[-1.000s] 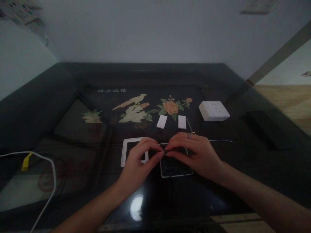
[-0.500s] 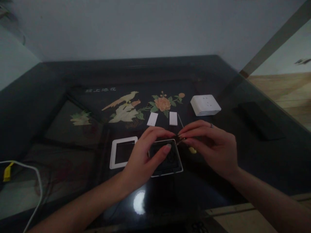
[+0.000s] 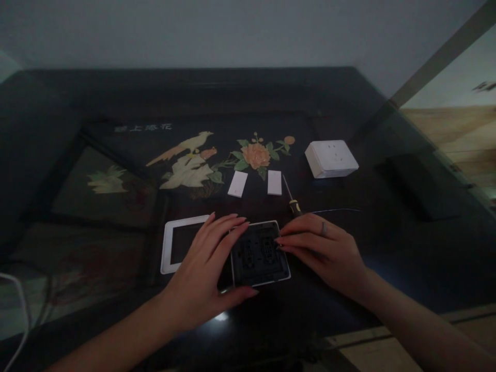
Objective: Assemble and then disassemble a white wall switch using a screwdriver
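Note:
A dark wall switch base (image 3: 260, 253) with a thin white rim lies on the glossy black table. My left hand (image 3: 205, 266) grips it from the left, fingertips on its far edge and thumb by its near edge. At its right side, the fingertips of my right hand (image 3: 325, 250) are pinched together over the base; whatever small piece they hold is too dark to make out. A white frame (image 3: 167, 248) is partly covered by my left hand. Beyond my right hand lies a screwdriver (image 3: 295, 206) with a black and yellow handle.
Two white switch rockers (image 3: 237, 184) lie past the base. A stack of white socket plates (image 3: 335, 156) stands farther right, with a dark flat object (image 3: 420, 186) beyond it. A white cable (image 3: 24, 305) hangs at the left. The tabletop (image 3: 217, 88) bears a bird-and-flower inlay.
My left thumb has moved off the base's face to its near edge. My right hand has come in over the base's right side, uncovering the screwdriver handle. The view has shifted slightly.

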`<action>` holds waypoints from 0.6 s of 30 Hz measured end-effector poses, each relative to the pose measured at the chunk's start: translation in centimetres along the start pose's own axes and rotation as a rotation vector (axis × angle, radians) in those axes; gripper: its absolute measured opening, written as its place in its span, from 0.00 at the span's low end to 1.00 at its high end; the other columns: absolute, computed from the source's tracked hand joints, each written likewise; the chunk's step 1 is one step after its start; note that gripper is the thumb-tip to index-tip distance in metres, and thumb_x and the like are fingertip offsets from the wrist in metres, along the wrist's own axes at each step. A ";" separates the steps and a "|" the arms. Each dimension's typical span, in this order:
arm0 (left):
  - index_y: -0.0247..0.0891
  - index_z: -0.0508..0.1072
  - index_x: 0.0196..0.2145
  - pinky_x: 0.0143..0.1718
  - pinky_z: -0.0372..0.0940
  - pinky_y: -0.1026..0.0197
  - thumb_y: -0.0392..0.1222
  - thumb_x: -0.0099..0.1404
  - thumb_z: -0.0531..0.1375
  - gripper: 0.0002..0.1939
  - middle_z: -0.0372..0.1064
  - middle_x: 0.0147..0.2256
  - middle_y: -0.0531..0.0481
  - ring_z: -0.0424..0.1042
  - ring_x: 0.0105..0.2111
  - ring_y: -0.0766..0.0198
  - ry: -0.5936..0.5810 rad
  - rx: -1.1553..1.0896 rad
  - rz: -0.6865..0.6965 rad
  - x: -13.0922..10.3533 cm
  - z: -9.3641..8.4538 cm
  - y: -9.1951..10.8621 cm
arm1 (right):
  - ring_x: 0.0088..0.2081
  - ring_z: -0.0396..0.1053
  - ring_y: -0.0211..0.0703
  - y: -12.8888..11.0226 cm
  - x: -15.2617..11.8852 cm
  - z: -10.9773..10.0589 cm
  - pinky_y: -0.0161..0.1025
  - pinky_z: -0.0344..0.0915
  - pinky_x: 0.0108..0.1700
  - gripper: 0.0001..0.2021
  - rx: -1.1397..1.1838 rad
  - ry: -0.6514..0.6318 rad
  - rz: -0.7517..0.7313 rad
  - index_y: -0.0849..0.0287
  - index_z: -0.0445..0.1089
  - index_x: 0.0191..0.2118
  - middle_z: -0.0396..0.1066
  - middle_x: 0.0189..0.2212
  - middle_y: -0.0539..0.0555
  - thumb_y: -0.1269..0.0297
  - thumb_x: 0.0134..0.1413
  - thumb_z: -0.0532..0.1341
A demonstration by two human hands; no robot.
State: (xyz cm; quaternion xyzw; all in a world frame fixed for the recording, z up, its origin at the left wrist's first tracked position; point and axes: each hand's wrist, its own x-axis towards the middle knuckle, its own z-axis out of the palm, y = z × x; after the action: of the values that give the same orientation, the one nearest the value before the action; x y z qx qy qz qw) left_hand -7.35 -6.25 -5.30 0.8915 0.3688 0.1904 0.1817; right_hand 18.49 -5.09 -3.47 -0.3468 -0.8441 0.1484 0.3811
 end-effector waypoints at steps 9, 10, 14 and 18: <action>0.40 0.47 0.66 0.61 0.63 0.43 0.45 0.61 0.66 0.43 0.55 0.63 0.37 0.59 0.61 0.47 -0.096 -0.096 -0.148 -0.1 0.1 0.6 | 0.36 0.74 0.41 -0.2 -0.5 0.4 0.39 0.74 0.37 0.07 -0.129 -0.052 -0.068 0.64 0.76 0.38 0.78 0.34 0.57 0.74 0.63 0.59; 0.40 0.47 0.66 0.60 0.63 0.43 0.44 0.61 0.66 0.43 0.55 0.62 0.37 0.60 0.61 0.47 -0.094 -0.101 -0.142 -0.1 0.1 0.5 | 0.36 0.75 0.41 -0.3 -0.5 0.5 0.39 0.74 0.37 0.07 -0.143 -0.054 -0.075 0.64 0.76 0.38 0.78 0.34 0.57 0.74 0.63 0.59; 0.39 0.48 0.66 0.60 0.64 0.43 0.43 0.61 0.65 0.42 0.56 0.61 0.37 0.60 0.60 0.47 -0.074 -0.111 -0.116 0.0 0.1 0.5 | 0.36 0.75 0.42 -0.2 -0.4 0.4 0.39 0.75 0.37 0.08 -0.165 -0.075 -0.072 0.63 0.76 0.37 0.78 0.34 0.58 0.74 0.63 0.59; 0.39 0.49 0.66 0.59 0.65 0.43 0.43 0.61 0.65 0.42 0.56 0.61 0.37 0.61 0.60 0.46 -0.067 -0.099 -0.106 0.0 0.2 0.5 | 0.36 0.75 0.43 -0.1 -0.4 0.3 0.40 0.75 0.36 0.08 -0.188 -0.115 -0.053 0.63 0.77 0.36 0.77 0.34 0.58 0.73 0.62 0.59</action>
State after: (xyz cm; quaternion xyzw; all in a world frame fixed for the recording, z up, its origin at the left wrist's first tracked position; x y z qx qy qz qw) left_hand -6.98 -6.62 -5.27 0.8665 0.3995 0.1684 0.2476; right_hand 18.37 -5.44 -3.83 -0.3493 -0.8836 0.0780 0.3018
